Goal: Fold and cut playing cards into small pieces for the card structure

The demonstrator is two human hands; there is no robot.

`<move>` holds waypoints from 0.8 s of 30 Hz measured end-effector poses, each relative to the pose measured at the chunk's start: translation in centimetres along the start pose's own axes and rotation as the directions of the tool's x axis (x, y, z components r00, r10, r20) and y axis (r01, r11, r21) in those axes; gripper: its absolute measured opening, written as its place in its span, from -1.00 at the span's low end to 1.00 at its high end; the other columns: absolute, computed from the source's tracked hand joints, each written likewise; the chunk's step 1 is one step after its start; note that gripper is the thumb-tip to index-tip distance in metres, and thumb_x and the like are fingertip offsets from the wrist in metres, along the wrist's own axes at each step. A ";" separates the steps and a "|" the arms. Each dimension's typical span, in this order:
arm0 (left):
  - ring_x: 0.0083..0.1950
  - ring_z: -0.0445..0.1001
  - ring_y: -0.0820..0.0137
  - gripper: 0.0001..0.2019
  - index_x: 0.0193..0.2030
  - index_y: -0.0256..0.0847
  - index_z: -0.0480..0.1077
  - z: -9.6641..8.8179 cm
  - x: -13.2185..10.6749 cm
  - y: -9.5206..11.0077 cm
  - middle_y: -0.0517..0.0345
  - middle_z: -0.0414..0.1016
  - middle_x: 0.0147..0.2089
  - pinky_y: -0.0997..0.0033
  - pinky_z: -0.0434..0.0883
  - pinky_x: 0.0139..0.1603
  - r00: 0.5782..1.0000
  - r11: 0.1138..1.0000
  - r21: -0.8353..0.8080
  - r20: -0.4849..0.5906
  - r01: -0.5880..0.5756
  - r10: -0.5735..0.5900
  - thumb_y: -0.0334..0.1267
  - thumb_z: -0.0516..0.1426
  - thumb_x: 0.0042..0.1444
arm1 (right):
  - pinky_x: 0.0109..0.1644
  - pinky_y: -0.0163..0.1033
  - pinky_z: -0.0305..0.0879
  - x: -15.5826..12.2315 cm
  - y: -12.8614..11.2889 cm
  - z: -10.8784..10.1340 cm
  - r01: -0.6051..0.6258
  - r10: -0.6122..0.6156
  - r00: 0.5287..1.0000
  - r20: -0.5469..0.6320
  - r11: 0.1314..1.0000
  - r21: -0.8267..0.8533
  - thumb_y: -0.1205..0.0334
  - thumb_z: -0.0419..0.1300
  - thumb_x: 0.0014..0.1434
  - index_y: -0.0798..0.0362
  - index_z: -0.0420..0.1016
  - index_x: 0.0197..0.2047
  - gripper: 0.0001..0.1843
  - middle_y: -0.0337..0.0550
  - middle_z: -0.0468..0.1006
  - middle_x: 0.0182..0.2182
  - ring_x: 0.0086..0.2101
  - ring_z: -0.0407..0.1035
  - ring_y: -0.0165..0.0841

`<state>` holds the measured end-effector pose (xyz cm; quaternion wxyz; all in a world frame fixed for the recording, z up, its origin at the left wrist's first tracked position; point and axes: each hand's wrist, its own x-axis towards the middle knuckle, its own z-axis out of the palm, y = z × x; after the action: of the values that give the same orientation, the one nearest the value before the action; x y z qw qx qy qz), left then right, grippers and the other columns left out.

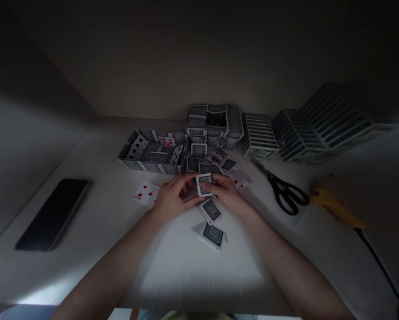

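Between my two hands is a playing card [204, 184], its dark patterned back towards me. My left hand [174, 193] pinches its left side with curled fingers and thumb. From the other side my right hand [224, 189] grips the same card, thumb across its back. Just below lie a folded card piece [211, 210] and another card piece [212, 234], patterned sides up. A five of diamonds [146, 194] is partly under my left hand. More loose cards [228, 165] are spread beyond my fingers, and a heart card [238, 181] shows beside my right wrist.
An open box made of cards [154, 166] stands behind my left hand, beside a bulkier card structure [215, 120]. Slatted card structures [261, 135] stand at the right rear. Scissors [286, 191] and a yellow glue gun [339, 206] with a cord lie right; a phone [52, 215] lies left.
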<state>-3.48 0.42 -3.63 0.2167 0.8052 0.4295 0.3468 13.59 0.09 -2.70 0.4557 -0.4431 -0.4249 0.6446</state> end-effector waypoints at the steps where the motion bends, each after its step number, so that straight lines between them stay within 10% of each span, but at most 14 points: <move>1: -0.44 0.36 0.50 -0.44 0.04 -0.12 0.24 0.0 0.0 0.0 0.17 0.42 -0.26 0.43 0.37 -0.37 1.000 1.000 -0.004 0.008 0.005 -0.005 -0.06 0.23 -0.13 | -0.55 -0.38 0.02 0.0 0.0 0.0 0.001 -0.001 1.000 -0.006 1.000 0.003 0.13 0.29 -0.16 0.11 0.44 -0.44 -0.76 -0.33 0.37 -0.62 -0.60 0.17 -0.52; 24: -0.44 0.37 0.50 -0.45 0.01 -0.14 0.27 -0.1 0.1 0.2 0.16 0.44 -0.28 0.45 0.38 -0.37 1.000 0.999 0.047 -0.020 -0.019 0.020 -0.03 0.23 -0.14 | -0.54 -0.38 0.03 0.3 0.8 -0.3 0.005 -0.005 1.000 0.001 0.999 0.033 0.17 0.29 -0.14 0.11 0.45 -0.43 -0.79 -0.33 0.39 -0.61 -0.60 0.17 -0.52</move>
<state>-3.41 0.41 -3.43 0.1902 0.8106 0.4317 0.3471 13.67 0.27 -3.56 0.4645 -0.4340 -0.4155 0.6506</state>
